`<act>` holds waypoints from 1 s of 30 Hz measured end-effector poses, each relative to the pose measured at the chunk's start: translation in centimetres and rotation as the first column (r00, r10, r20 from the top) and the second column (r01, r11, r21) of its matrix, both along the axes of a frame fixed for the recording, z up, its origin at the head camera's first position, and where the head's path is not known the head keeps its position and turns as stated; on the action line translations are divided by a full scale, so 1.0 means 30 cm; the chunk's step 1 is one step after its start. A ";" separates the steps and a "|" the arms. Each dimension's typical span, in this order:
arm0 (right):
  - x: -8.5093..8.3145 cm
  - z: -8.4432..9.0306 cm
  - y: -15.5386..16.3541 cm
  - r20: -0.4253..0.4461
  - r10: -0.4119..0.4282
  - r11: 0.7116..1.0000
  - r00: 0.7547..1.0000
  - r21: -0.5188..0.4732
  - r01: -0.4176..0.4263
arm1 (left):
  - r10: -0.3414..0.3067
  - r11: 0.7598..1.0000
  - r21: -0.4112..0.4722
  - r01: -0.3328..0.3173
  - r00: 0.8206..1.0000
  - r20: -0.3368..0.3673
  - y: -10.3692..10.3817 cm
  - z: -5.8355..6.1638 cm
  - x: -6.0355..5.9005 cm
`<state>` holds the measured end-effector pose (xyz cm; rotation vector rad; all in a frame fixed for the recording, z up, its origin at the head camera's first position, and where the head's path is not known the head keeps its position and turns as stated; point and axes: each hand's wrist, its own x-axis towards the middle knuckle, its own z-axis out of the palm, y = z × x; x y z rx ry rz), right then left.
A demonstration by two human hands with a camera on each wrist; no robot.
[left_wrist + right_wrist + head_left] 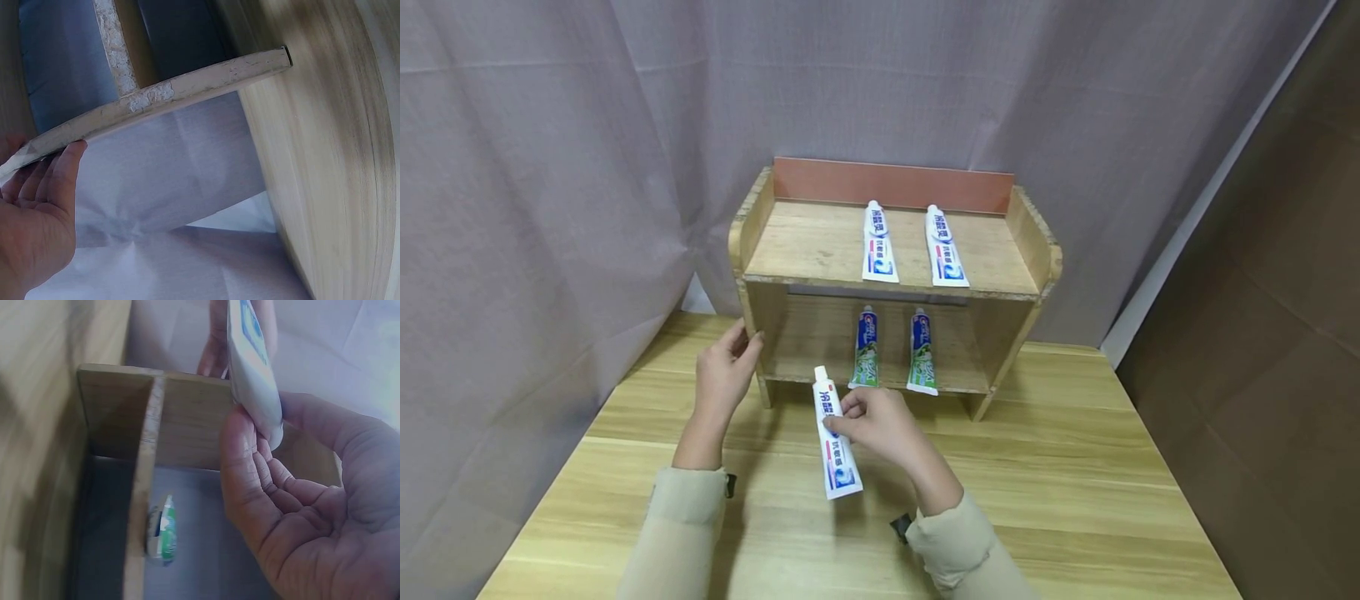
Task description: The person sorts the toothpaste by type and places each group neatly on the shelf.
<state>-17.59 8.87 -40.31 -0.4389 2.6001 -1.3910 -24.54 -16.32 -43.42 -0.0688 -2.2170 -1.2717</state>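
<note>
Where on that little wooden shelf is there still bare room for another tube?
The top shelf is bare left of its two white tubes. The lower shelf is bare left of the green tubes, beside the left hand. Both shelves' right halves are crowded.

Print on toothpaste tube too small to read; shelf cut off by wrist view's edges.

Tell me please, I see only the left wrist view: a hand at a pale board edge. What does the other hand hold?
Observer: The right hand pinches a white toothpaste tube in front of the wooden shelf.
Operator: Are there tubes on the shelf?
Observer: Yes, two white tubes lie on the top board.
Operator: And below?
Observer: Two green and blue tubes lie on the lower board.
Operator: Which part does my hand touch?
Observer: The left hand rests on the shelf's left side panel.
</note>
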 end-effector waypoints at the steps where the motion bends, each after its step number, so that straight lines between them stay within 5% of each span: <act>1: -0.003 0.007 0.001 -0.004 0.001 1.000 1.000 0.005 -0.001 | -0.001 1.000 -0.003 0.001 1.000 -0.001 0.000 0.000 0.001; 30: -0.082 0.224 -0.016 -0.127 0.001 0.999 0.992 0.053 0.006 | -0.002 1.000 0.008 0.002 1.000 -0.028 -0.002 -0.011 -0.010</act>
